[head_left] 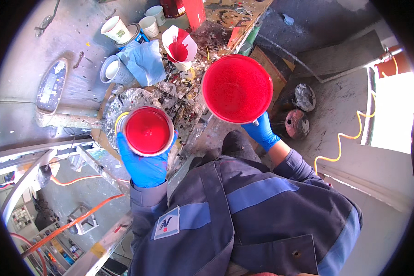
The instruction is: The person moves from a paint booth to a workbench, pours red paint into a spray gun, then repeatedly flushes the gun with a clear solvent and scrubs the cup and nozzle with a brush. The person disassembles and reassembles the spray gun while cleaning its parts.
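My left hand (145,166), in a blue glove, is wrapped round a cup of red paint (148,130), with its mouth facing up. The cup is above a paint-crusted round surface on the bench. Out to the right, my right hand (262,132), also gloved in blue, grips the near rim of a larger round container (237,89) whose inside is all red. I cannot tell how much paint the larger container holds. Beyond and between the two stands a white paper cone (180,44) smeared with red, set in a cup.
Paint spatters cover the bench (188,87). A blue cloth (143,62), white cups (116,30) and a blue-labelled can (132,34) stand at the back left. Two stained round cans (297,124) sit low at right. A yellow hose (339,142) hangs along the right wall.
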A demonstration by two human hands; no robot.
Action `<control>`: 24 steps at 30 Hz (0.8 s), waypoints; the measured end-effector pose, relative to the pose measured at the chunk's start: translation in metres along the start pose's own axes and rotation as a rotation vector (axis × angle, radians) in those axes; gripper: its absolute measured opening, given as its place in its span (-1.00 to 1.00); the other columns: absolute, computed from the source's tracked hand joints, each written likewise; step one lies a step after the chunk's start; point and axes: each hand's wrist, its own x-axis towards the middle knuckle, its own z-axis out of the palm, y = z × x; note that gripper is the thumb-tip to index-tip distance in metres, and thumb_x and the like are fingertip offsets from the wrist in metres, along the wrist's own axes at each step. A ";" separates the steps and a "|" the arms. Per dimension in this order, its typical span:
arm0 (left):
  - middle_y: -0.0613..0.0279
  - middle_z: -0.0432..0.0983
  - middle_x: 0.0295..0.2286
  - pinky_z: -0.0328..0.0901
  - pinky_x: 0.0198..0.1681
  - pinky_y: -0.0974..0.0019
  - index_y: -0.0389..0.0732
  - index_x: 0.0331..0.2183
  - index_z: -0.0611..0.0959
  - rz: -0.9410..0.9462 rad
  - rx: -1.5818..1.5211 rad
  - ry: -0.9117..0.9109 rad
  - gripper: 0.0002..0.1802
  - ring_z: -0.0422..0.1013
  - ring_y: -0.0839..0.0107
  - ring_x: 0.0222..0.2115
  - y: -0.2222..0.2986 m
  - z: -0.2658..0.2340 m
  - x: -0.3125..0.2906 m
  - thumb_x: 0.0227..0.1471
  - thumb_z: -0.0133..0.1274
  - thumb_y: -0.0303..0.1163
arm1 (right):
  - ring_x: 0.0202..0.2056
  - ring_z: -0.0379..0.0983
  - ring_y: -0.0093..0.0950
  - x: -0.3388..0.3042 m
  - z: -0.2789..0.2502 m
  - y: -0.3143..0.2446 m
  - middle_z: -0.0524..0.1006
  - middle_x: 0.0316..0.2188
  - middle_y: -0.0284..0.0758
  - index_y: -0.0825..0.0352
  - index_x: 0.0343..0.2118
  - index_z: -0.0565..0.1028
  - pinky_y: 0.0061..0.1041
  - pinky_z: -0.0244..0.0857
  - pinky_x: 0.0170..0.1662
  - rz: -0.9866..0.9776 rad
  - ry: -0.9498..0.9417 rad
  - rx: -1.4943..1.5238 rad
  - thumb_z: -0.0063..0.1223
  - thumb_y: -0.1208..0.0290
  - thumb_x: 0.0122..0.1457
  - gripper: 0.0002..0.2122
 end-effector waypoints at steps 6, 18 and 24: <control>0.07 0.33 0.11 0.20 0.16 -0.16 -0.13 0.13 0.40 -0.027 -0.058 0.268 -0.42 0.25 0.04 0.14 -0.039 -0.021 0.032 0.23 -0.17 0.02 | -0.44 0.37 -0.70 0.034 -0.034 0.015 0.53 -0.53 -0.38 0.38 -0.29 0.55 -0.57 0.30 -0.39 0.136 0.024 -0.127 0.10 0.60 0.04 -0.85; -0.03 0.32 0.11 0.21 0.18 -0.07 -0.26 0.14 0.35 0.190 -0.010 0.441 -0.45 0.28 0.06 0.13 -0.093 -0.030 0.099 0.20 -0.03 -0.20 | -0.11 0.52 -0.52 0.170 -0.126 -0.017 0.60 -0.13 -0.14 0.35 0.12 0.42 -0.52 0.36 -0.06 -0.090 -0.052 -0.343 0.07 0.57 0.06 -0.52; -0.01 0.39 0.05 0.26 0.14 0.19 -0.34 0.15 0.34 0.321 0.269 0.453 -0.47 0.36 0.18 0.05 -0.110 -0.051 0.129 0.23 -0.04 -0.30 | -0.18 0.52 -0.54 0.199 -0.139 -0.024 0.61 -0.17 -0.15 0.36 0.09 0.45 -0.53 0.36 -0.10 0.061 -0.195 -0.316 0.08 0.54 0.09 -0.57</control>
